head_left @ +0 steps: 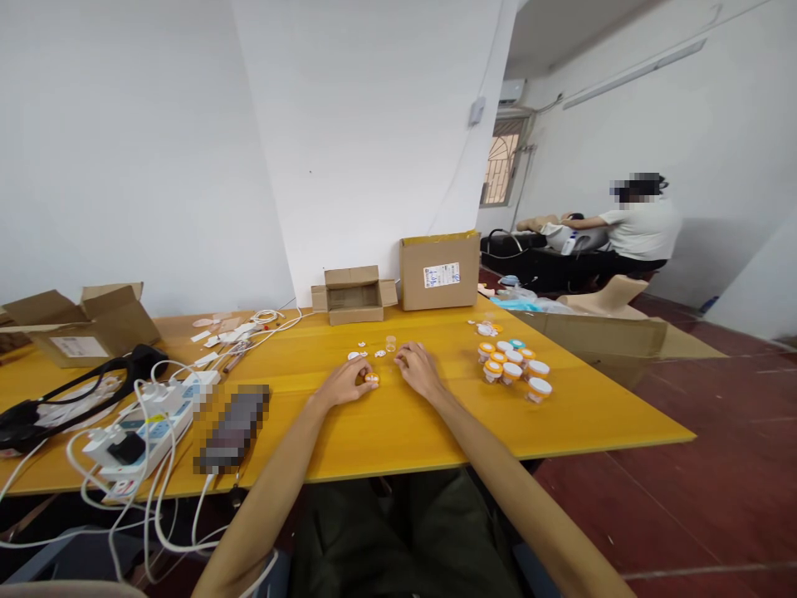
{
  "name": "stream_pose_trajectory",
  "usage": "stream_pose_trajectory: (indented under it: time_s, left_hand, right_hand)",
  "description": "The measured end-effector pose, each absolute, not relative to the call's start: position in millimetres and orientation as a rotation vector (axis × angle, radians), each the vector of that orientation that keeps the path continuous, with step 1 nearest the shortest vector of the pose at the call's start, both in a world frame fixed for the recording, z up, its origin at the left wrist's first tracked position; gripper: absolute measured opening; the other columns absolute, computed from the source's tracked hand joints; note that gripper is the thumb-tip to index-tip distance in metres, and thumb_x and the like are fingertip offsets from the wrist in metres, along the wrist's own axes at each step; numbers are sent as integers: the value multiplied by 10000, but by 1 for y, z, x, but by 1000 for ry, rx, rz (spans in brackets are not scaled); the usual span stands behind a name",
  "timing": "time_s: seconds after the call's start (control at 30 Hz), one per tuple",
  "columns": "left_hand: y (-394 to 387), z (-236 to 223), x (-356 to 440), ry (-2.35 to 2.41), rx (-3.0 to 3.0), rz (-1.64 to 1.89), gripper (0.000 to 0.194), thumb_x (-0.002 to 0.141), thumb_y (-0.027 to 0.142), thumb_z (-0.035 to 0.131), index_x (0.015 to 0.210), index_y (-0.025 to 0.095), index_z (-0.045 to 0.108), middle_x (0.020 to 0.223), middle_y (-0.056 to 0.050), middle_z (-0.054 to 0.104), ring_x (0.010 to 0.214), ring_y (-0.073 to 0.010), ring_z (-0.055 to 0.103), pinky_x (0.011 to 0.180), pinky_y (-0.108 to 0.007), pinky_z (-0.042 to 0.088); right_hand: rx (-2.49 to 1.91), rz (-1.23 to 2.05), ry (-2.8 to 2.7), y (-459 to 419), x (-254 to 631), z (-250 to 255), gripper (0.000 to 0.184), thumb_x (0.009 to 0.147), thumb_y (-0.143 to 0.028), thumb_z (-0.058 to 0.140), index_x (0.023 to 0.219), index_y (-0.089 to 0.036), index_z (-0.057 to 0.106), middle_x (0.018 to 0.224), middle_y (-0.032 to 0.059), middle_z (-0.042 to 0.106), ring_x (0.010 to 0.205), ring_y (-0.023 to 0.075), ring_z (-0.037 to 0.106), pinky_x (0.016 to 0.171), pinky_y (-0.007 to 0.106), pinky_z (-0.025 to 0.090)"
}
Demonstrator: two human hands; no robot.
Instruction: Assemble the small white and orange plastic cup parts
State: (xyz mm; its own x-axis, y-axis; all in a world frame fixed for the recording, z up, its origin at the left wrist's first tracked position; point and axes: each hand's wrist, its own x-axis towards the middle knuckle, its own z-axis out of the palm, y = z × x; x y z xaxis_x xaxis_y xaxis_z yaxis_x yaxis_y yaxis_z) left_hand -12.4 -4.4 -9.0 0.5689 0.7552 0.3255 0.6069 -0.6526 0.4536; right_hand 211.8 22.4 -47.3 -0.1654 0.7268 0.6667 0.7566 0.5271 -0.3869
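Observation:
My left hand [344,384] rests on the yellow table with thumb and fingers closed around a small orange-rimmed lid with a white top [372,379]. Just to the right, my right hand [418,370] hovers low over the table, its fingers loosely bent and apart, with nothing visible in them. A small clear plastic cup [390,343] stands just beyond its fingertips. Small white pieces [354,355] lie beyond my left hand. To the right stands a group of small clear jars with orange-and-white lids [511,371], one of them with a teal lid [516,344].
More loose lids [486,330] lie behind the jars. An open cardboard box [354,314] and a closed carton [439,274] stand at the back. Leftward are a power strip [180,415] with tangled cables and a phone [235,428]. A person [644,228] sits far right.

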Motion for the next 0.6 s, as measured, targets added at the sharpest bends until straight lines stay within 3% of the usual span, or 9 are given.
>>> stream_pose_trajectory:
  time_s: [0.6]
  left_hand:
    - [-6,-7,-11,1114,2528,725,157,830,360,608,901,222,588,841,-11,610,785,-185,580,779,-314,483]
  right_hand:
    - [-1464,-81,-2024,5,204,-25,165,879,-128,576,824,-216,704,1034,94,667,1000,228,597,890,342,476]
